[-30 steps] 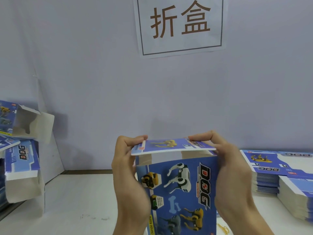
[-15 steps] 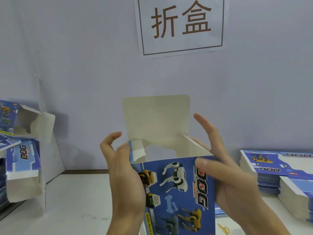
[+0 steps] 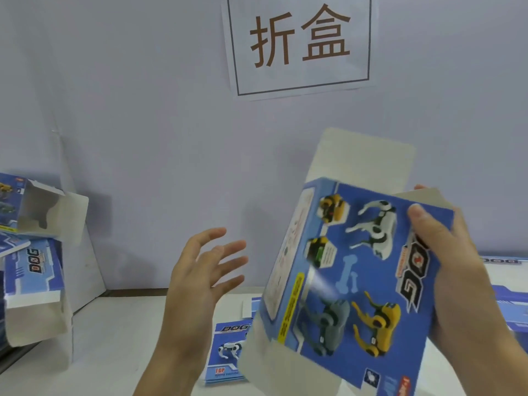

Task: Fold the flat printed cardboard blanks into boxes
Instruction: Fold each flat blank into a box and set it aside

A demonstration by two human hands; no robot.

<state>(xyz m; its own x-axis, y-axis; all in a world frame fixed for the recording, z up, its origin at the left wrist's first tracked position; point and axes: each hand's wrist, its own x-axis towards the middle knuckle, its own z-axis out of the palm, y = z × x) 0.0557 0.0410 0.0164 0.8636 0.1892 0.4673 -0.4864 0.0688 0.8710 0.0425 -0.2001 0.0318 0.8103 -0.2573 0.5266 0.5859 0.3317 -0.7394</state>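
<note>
right hand (image 3: pixel 457 258) grip: box (image 3: pixel 351 270) right edge | box tilted | left hand (image 3: pixel 200 270) apart

Pale lilac wall (image 3: pixel 143 110) with paper sign (image 3: pixel 300 44) above white table (image 3: pixel 114 338)

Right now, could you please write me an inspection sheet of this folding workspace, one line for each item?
Surface: white table, bare where it shows at the left.
Job's things: printed box held tilted in the air, its top flap open; one flat blank lying on the table below it; stack of blanks at the right edge.
Clutter: folded boxes piled at the left, open ends showing.
Grippers: right hand grips the box's right edge; left hand open, fingers spread, touching nothing.
Cables: nothing seen.
Surroundings: pale wall with a paper sign printed with two characters.
</note>
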